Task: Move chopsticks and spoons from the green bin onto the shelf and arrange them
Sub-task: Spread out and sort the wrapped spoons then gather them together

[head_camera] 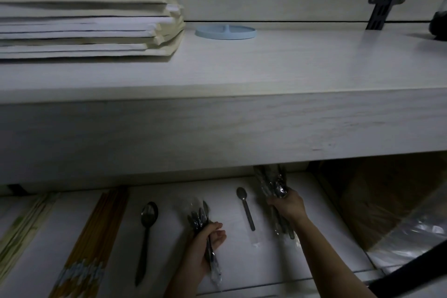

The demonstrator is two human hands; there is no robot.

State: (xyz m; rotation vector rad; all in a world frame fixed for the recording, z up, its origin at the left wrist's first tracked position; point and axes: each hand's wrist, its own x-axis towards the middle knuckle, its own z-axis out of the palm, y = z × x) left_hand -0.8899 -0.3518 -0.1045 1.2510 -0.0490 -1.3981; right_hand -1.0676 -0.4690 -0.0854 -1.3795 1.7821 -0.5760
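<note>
The upper shelf board (242,116) fills most of the head view and hides the rear of the level below it. At its left end it carries a stack of flat white packs (84,19). The working surface is the lower shelf (174,191). A cardboard box (387,201) stands beyond the shelf's right edge. The green bin is not in view. Two chopstick bundles already lie on the lower shelf at the left. The yellow chopsticks (96,237) lie just beside a paler bundle (21,230), and both run front to back, which appears to set the row pattern for the items that follow. The right hand (287,208) is clenched around a wrapped spoon bundle (273,184). The bowls point toward the shelf's rear, partly under the upper board, so the bundle is judged to be going down in line with the rows. The left hand (205,247) grasps a second wrapped utensil bundle (200,218) by the handles, low over the shelf between two loose spoons. The dim light does not show whether these utensils are spoons or forks. A blue round lid (226,31) lies on the upper board and has no part in the task. The large dark spoon (147,225) and the small spoon (245,205) each lie alone with bowl to the rear, probably as markers for their type.
</note>
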